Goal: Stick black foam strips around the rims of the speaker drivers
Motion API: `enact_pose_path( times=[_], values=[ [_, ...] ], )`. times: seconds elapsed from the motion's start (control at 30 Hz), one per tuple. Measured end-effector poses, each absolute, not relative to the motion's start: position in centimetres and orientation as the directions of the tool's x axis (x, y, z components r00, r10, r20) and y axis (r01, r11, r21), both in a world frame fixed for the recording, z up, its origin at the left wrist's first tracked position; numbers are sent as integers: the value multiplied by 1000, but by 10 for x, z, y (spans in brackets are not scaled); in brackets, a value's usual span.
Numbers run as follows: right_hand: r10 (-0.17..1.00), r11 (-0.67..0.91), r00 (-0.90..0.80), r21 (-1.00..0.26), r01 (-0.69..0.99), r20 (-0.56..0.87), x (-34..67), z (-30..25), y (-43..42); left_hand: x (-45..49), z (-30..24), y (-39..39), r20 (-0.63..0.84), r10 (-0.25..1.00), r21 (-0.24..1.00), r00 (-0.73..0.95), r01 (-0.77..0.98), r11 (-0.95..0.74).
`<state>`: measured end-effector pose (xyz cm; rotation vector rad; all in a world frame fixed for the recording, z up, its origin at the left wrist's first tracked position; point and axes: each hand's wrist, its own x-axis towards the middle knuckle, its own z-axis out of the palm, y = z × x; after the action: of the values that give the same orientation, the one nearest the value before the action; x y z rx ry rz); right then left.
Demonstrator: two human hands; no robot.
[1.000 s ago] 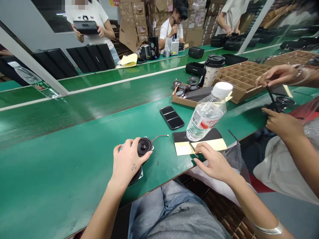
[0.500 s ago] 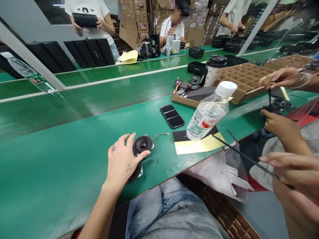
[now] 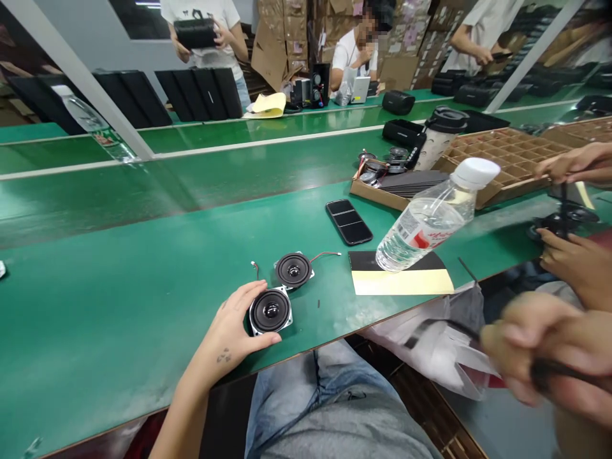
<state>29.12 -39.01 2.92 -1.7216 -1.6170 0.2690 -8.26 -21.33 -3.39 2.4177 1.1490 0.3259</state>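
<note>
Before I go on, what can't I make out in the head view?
All in the head view:
Right hand: motion blur hides exactly how it grips the black strip.
Near speaker: the left hand covers part of its left edge.
White thing: cut off by the left edge.
Bottle: label's fine print too small.

I see one black-coned speaker (image 3: 271, 310) lying face up near the front edge of the bench (image 3: 143, 274), a second speaker (image 3: 293, 271) face up just beyond it, red lead (image 3: 325, 254) trailing. Past that edge, a black strip (image 3: 421, 329) looks curved, though blurred.
</note>
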Motion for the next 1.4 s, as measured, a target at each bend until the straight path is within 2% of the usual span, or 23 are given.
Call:
enact_pose_path(
  times=[0.03,0.07,0.1,0.17,0.27,0.47,0.57,0.63,0.7,0.8,0.87,0.97,1.07,1.13,1.2,1.3,1.4],
  values=[
    [923,155,149,-696,701,356,259,32,-391,-82,-33,-215,37,772,497,634,659,-565],
    [937,259,90,-843,472,338,233,34,-389,-81,-33,-216,57,768,507,638,644,-572],
    [955,282,7,-918,279,296,212,35,-386,-80,-33,-218,84,767,513,636,633,-581],
    [960,274,-73,-959,76,269,189,34,-376,-81,-34,-223,158,767,505,622,617,-604],
    [968,187,-162,-982,-38,190,182,28,-362,-86,-39,-232,255,758,473,600,606,-639],
    [980,28,-195,-1000,-13,30,176,20,-349,-95,-41,-249,266,723,485,637,560,-672],
    [984,34,-179,-998,57,24,166,16,-344,-93,-30,-261,298,739,479,604,575,-664],
    [985,105,-151,-979,177,78,159,14,-343,-87,-20,-273,387,738,544,553,510,-667],
    [967,241,-161,-909,340,196,152,12,-343,-76,-11,-286,413,751,667,515,391,-635],
    [887,462,-283,-688,560,365,145,10,-344,-59,-3,-299,224,801,844,556,300,-445],
    [836,544,-363,-541,641,410,143,10,-345,-52,0,-300,94,793,907,602,277,-318],
    [795,598,-428,-438,671,430,142,8,-343,-51,0,-297,85,746,942,661,189,-276],
    [800,599,-424,-529,601,425,144,5,-339,-57,0,-296,189,723,940,665,90,-329],
    [813,572,-426,-681,458,397,146,4,-335,-60,-1,-297,268,717,920,643,49,-388],
    [836,477,-434,-835,274,336,147,4,-331,-62,-1,-298,358,671,876,650,16,-483],
    [881,249,-441,-961,122,172,144,7,-326,-63,-3,-301,498,548,722,672,29,-691],
    [839,92,-542,-994,52,50,133,7,-322,-63,-5,-304,612,489,490,622,187,-851]
  ],
)
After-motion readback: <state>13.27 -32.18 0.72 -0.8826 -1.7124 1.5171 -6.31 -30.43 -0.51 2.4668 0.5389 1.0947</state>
